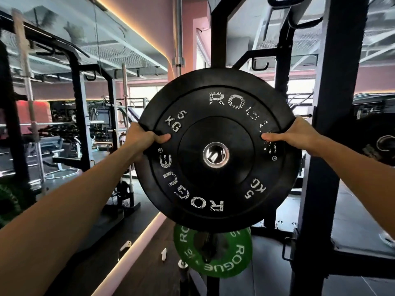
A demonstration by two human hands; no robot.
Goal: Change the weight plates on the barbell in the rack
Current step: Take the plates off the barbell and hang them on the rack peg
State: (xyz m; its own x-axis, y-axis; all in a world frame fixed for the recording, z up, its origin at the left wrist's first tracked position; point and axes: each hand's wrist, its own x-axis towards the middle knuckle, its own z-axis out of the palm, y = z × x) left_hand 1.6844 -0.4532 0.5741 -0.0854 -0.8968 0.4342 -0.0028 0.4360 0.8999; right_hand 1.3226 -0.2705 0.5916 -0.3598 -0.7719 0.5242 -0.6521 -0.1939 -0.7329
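Black plate (215, 189): 5 kg Rogue, held upright
Left hand (143, 137): gripping its left rim
Right hand (297, 135): gripping the right rim
Green plate (230, 259): just below

Dim gym interior, warm ceiling strip glow (128, 28), bright window glare (141, 92), blurred, bowed wide-angle edges.

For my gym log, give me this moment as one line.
phase: plate carry | left hand and right hand: grip black 5 kg plate by rim | green plate: below
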